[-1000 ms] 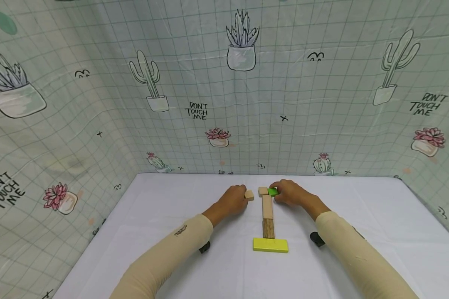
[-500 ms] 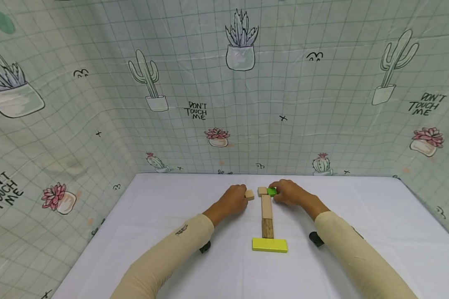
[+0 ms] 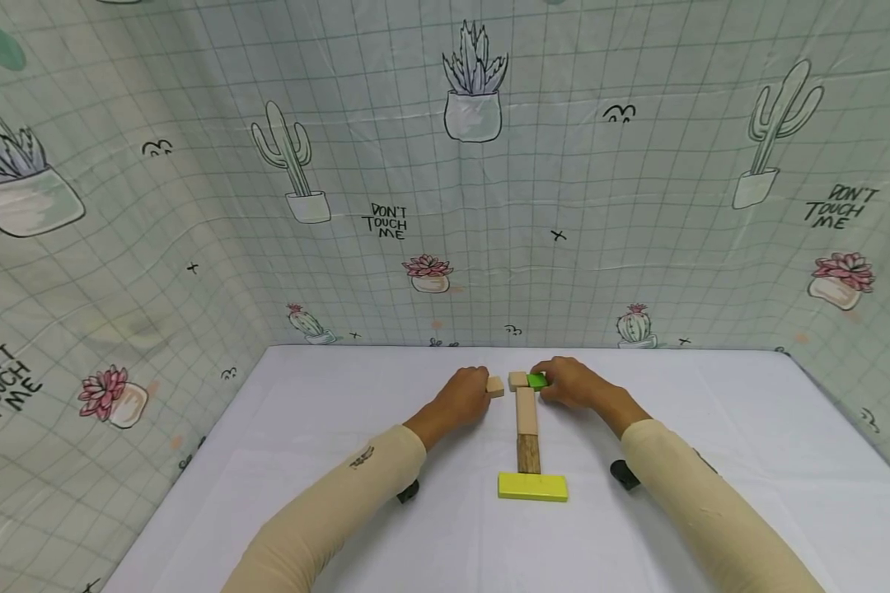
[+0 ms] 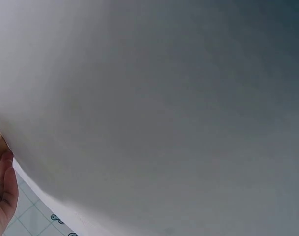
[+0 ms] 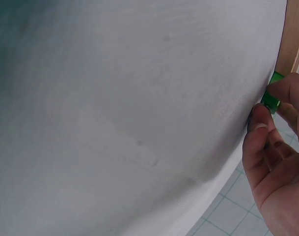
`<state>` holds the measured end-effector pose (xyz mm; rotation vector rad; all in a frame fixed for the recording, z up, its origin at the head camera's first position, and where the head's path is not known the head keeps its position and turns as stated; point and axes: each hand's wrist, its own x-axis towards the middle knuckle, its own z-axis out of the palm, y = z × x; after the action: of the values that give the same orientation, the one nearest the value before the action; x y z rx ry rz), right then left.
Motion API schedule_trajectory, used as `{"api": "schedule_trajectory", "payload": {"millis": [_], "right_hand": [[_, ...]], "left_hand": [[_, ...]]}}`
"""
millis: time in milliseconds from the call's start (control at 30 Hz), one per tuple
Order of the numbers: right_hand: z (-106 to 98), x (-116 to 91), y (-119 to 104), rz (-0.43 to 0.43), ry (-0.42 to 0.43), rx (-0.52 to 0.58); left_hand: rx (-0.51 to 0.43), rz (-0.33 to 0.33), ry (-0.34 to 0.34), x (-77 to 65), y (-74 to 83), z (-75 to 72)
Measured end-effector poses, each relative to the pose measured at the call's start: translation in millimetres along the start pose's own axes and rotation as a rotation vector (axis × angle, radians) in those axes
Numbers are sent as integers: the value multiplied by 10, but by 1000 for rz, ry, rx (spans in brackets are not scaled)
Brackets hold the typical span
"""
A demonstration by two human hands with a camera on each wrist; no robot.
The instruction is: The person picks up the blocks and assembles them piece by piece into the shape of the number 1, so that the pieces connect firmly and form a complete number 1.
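Observation:
My left hand [image 3: 463, 397] pinches a small plain wooden block [image 3: 495, 386], held a little left of the row. With its fingertips my right hand [image 3: 573, 382] grips a green block [image 3: 537, 381], which sits beside another plain wooden block [image 3: 518, 380]. Below those two, a long pale wooden block [image 3: 526, 411] meets a darker brown wooden block [image 3: 529, 454]. A yellow block [image 3: 532, 487] lies crosswise at the near end. In the right wrist view, thumb and fingers close round the green block [image 5: 272, 98], partly hiding it.
A white cloth covers the table [image 3: 445, 543]. Behind it hangs a curtain [image 3: 534, 181] printed with cacti and grid lines. Black wrist devices sit under both forearms, one at the left [image 3: 408, 492] and another at the right [image 3: 624, 474].
The head view has shifted slightly, so everything appears a little further left. Both hands keep their grips, and the blocks stay in the same arrangement.

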<state>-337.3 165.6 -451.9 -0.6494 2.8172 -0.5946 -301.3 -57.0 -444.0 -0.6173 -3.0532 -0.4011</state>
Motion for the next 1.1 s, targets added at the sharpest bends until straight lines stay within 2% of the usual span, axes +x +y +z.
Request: {"api": "schedule_trajectory", "payload": {"millis": [300, 867, 1100], "right_hand": [[-9, -5, -12, 12, 1, 4], [-10, -2, -9, 7, 5, 9], [-11, 4, -17, 20, -9, 18]], "left_hand": [[21, 7, 11, 36, 1, 51], [33, 35, 17, 33, 41, 22], [47, 24, 19, 37, 55, 30]]}}
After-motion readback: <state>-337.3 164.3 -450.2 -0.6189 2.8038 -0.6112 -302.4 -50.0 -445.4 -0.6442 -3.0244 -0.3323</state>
